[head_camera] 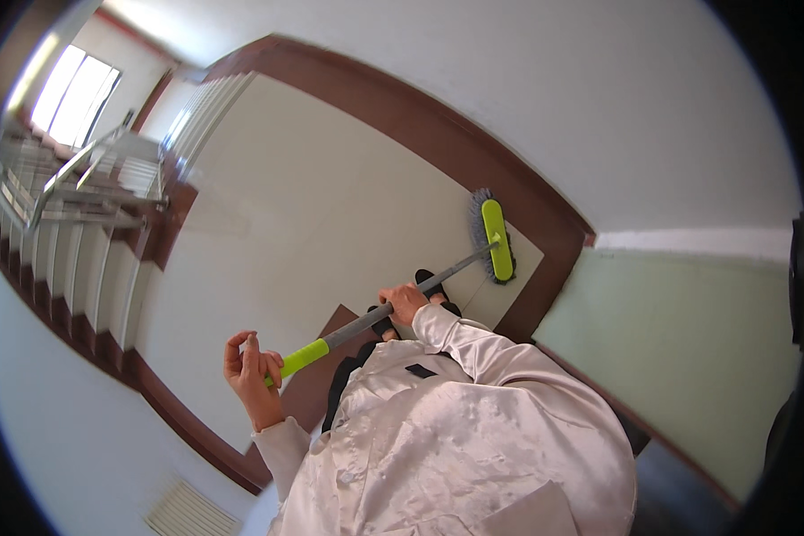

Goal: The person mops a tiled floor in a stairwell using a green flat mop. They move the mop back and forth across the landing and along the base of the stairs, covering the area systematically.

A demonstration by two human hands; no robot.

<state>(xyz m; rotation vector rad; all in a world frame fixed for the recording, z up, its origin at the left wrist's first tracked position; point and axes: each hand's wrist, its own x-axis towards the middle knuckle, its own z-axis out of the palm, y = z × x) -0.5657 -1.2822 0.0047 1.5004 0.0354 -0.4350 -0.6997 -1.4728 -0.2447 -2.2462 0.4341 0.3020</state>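
A long mop with a grey pole (358, 327) and a bright green grip runs diagonally across my body. Around the grey pole, near its middle, my right hand (404, 301) is closed. My left hand (252, 372) is at the green grip's end, with its lower fingers around it and the index finger raised. The mop's green head (496, 240), fringed with grey fibres, lies on the pale floor beside the brown border, to the right beyond my feet.
The pale tiled floor (295, 194) has a brown border (402, 100) along the white wall. Stairs (100, 295) with a metal railing (74, 167) stand at the left, below a bright window (74, 94). My dark shoes (431, 284) are close beneath the pole. A pale green surface (670, 321) lies at the right.
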